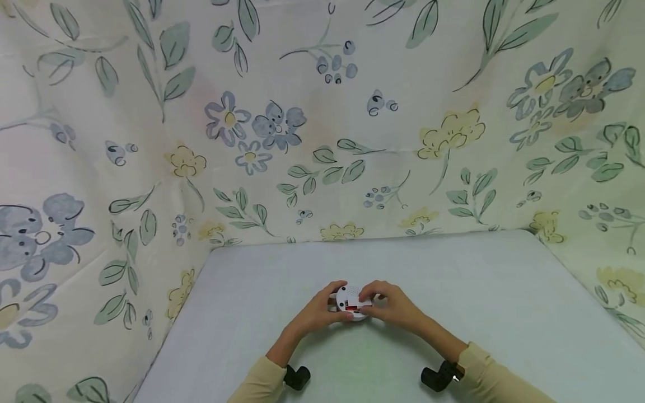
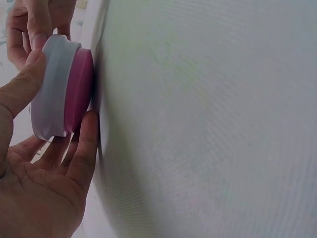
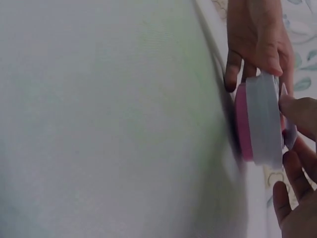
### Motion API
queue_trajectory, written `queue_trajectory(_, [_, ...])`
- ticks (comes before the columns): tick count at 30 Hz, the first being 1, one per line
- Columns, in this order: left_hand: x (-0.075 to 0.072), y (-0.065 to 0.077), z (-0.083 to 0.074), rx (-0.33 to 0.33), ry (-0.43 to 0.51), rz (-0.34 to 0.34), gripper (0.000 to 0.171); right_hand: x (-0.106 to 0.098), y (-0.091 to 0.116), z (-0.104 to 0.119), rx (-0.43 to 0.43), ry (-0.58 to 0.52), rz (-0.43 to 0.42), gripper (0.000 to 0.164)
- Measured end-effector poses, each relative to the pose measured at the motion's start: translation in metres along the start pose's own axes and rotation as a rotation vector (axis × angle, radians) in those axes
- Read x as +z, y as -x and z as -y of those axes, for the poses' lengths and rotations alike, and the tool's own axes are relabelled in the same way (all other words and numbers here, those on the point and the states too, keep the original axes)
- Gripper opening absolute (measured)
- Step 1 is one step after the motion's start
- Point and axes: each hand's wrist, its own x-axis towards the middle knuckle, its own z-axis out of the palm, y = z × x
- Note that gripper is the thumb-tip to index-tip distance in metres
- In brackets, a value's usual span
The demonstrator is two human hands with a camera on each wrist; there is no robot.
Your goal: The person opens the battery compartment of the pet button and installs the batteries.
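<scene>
A round white device (image 1: pixel 347 292) with small holes and dark round spots on its upturned face is in front of me, with something red in its opened compartment (image 1: pixel 351 308). Its side shows a pale rim with a pink underside (image 2: pixel 79 91) in the left wrist view. My left hand (image 1: pixel 318 309) grips it by the edge, thumb on the near rim and fingers spread round the far side and beneath. At the compartment, my right hand (image 1: pixel 398 305) pinches a thin white cover (image 3: pixel 290 126), which stands tilted off the face in the right wrist view.
The device is held close over a white-covered table (image 1: pixel 252 291). Flower-printed cloth (image 1: pixel 322 123) hangs behind the table and along its sides. A black wrist camera (image 1: pixel 297 378) sits on the left wrist and another camera (image 1: pixel 438 376) on the right.
</scene>
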Motion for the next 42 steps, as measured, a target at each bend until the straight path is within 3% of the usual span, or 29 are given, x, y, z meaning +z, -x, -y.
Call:
queue_trajectory(7, [0.000,-0.001,-0.003,-0.009,-0.009,-0.001,0.076,0.006,0.001,0.007,-0.042,0.093,0.003,0.020])
queue_trajectory(13, [0.000,-0.001,-0.003,-0.004,0.009,0.002,0.075,0.006,0.002,0.014,-0.025,0.152,0.012,0.018])
queue_trajectory(21, [0.000,-0.002,0.001,0.010,0.012,0.013,0.075,0.008,0.003,0.015,-0.031,0.154,0.021,0.019])
queue_trajectory(27, [0.001,-0.003,0.004,0.021,-0.007,0.011,0.074,0.010,-0.001,0.012,-0.043,0.107,-0.021,0.016])
queue_trajectory(32, [0.001,-0.003,0.003,-0.002,-0.031,-0.005,0.074,0.010,-0.004,0.008,0.080,0.057,-0.048,0.023])
queue_trajectory(36, [0.001,-0.002,0.002,-0.016,-0.040,-0.012,0.073,0.009,-0.004,0.003,0.199,0.018,-0.036,0.042])
queue_trajectory(42, [0.002,-0.002,0.002,-0.017,-0.046,-0.014,0.074,0.004,-0.006,0.000,0.314,-0.192,0.044,0.074])
